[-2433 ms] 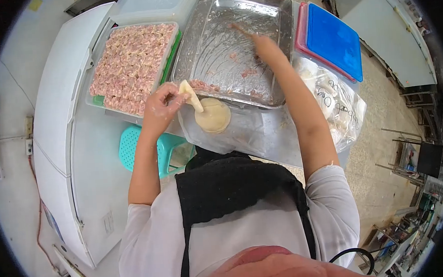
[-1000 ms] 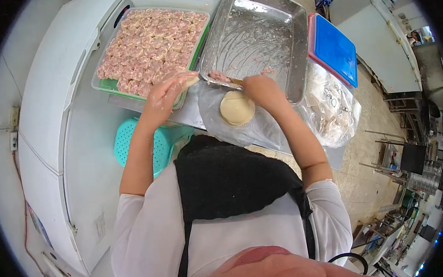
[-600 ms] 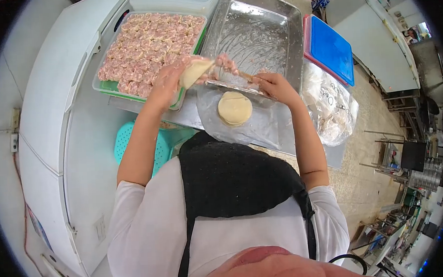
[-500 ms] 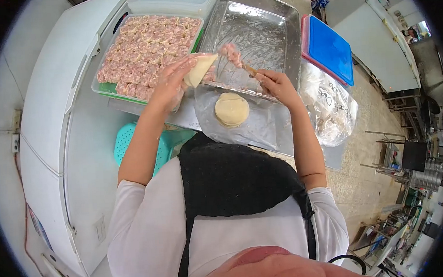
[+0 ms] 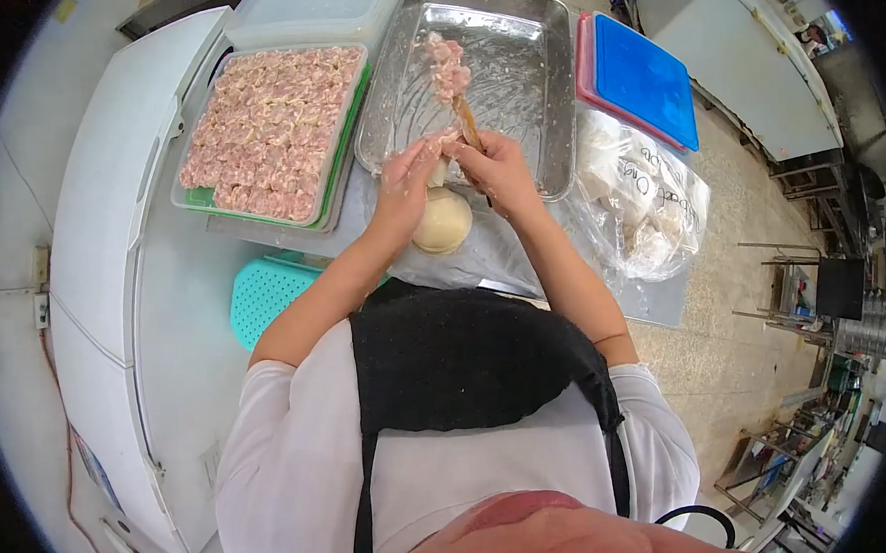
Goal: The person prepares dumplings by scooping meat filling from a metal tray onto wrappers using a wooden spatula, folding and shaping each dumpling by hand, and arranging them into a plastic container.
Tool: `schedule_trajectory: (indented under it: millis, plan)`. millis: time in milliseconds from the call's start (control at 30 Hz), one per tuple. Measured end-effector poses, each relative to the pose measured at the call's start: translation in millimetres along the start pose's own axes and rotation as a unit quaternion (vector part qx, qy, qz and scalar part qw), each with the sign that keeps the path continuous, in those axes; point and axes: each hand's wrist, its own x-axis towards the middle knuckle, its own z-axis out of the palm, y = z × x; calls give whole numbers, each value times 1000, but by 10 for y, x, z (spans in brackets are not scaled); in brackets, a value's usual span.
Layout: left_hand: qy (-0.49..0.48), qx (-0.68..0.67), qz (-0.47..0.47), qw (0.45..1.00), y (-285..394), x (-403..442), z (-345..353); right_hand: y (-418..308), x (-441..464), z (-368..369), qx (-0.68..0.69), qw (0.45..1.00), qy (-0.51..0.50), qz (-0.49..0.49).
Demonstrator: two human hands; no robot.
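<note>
My left hand (image 5: 411,181) is closed around a folded pale dough wrapper (image 5: 439,174), mostly hidden by the fingers, with a bit of pink filling at the top. Pressed close against it, my right hand (image 5: 501,176) grips a flat wooden stick (image 5: 469,123). A lump of pink minced meat (image 5: 448,68) clings to the stick's far end, above the metal tray (image 5: 566,100). Just below my hands, a stack of round dough wrappers (image 5: 442,226) lies on clear plastic.
On the left stands a plastic container (image 5: 187,202) packed with rows of meat-filled dumplings. A blue lid (image 5: 643,81) and a plastic bag with writing (image 5: 650,206) lie to the right. A turquoise perforated basket (image 5: 264,298) sits lower left, beside a white freezer (image 5: 101,254).
My left hand has moved right and down from beside the dumpling container, bringing the wrapper to my right hand. My right hand has shifted left, and the stick now points more upward.
</note>
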Motion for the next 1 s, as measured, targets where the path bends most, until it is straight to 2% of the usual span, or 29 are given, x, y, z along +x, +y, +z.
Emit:
schedule_trajectory:
  millis: [133,200,333,400,433,467,500,700,833,900,933,1000]
  plan:
    - [-2,-54,-24,998,30,21,12,80,-13,-20,24,1000,-7,-2]
    - [25,-193,-102,975,26,46,-13,55,-43,-14,28,999,-24,-7]
    - [56,-248,-168,952,45,80,-130,69,-21,-3,13,999,-35,18]
    - [15,-61,-103,993,33,69,-171,24,-33,68,-22,999,-1,32]
    - [15,-62,-104,993,31,58,-160,68,-9,67,-22,999,0,33]
    - [7,46,-3,999,34,44,-134,147,39,58,-14,1000,1,28]
    - [-1,154,97,983,44,35,-132,163,61,79,-6,1000,3,23]
    - [-42,155,20,987,63,93,-311,169,26,94,8,998,-20,54]
    - [-4,165,5,986,92,96,-410,98,-24,141,-19,999,8,46]
    - [-18,97,-44,994,96,92,-444,90,-40,121,-65,998,13,20]
    - [-17,98,-45,994,56,100,-436,115,-31,115,-64,998,12,20]
    - [31,161,33,986,-104,110,-402,186,3,120,-79,996,-17,40]
